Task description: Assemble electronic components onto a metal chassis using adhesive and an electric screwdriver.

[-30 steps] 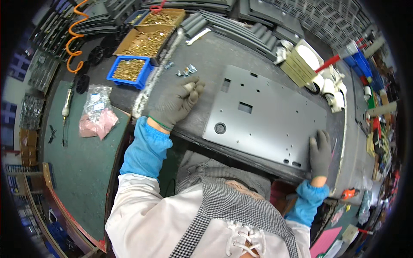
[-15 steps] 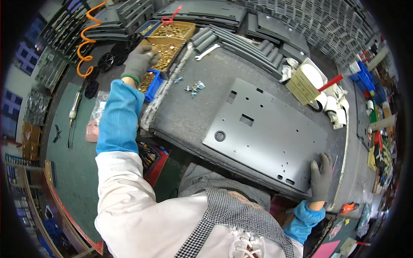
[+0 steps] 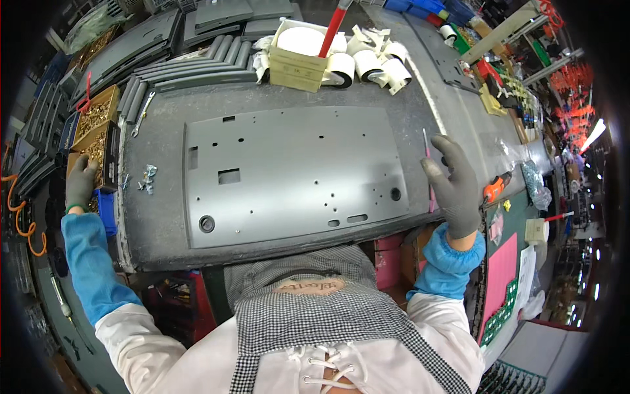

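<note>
A flat grey metal panel (image 3: 282, 164) with holes and slots lies on the dark worktable in front of me. My left hand (image 3: 80, 184), in a grey glove, is at a box of brass-coloured fasteners (image 3: 96, 146) on the far left. Its fingers are bent together; what they hold, if anything, is hidden. Beside the panel's right edge, my gloved right hand (image 3: 456, 187) is raised with thumb and fingers apart and nothing between them. Next to it lies a thin pink-handled tool (image 3: 430, 177).
A blue bin (image 3: 105, 211) sits below the brass fasteners. Silver fasteners (image 3: 149, 176) and a wrench (image 3: 143, 114) lie left of the panel. Behind it are grey tubes (image 3: 210, 69), a carton (image 3: 295, 69) and white casters (image 3: 384, 69). An orange-handled tool (image 3: 497, 188) lies right.
The view has swung right, so the panel appears more central. My right hand has lifted off the panel's near right corner, its fingers spreading. My left hand stays at the brass fasteners.
</note>
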The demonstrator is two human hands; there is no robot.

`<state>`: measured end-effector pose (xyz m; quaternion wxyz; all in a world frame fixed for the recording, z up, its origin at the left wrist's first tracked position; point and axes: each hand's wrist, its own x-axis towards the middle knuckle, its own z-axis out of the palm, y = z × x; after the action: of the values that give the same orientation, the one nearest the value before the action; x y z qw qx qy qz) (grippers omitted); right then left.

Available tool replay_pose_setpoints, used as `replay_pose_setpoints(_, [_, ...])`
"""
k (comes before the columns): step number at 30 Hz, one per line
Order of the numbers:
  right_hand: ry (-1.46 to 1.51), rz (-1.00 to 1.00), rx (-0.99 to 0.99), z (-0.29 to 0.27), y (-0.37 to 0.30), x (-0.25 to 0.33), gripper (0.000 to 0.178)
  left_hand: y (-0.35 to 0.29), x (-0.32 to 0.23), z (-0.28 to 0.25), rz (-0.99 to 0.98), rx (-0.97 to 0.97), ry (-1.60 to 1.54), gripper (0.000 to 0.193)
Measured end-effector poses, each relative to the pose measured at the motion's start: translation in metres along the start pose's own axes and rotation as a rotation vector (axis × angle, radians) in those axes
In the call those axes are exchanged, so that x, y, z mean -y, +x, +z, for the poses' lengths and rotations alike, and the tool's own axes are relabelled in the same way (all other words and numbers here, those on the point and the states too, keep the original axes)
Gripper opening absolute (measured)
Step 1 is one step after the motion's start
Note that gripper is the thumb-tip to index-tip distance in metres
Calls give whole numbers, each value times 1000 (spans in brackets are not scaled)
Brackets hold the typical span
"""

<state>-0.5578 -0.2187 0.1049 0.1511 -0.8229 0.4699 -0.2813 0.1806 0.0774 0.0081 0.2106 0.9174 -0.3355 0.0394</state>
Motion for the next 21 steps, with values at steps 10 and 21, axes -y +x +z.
replay_pose_setpoints(10, [48, -11, 107, 2, -11, -2, 40, -7, -26, -1, 14, 254, -15, 38])
replay_pose_setpoints(21, [212, -469, 121, 64, 97, 56, 64, -97, -164, -26, 160, -54, 28, 41])
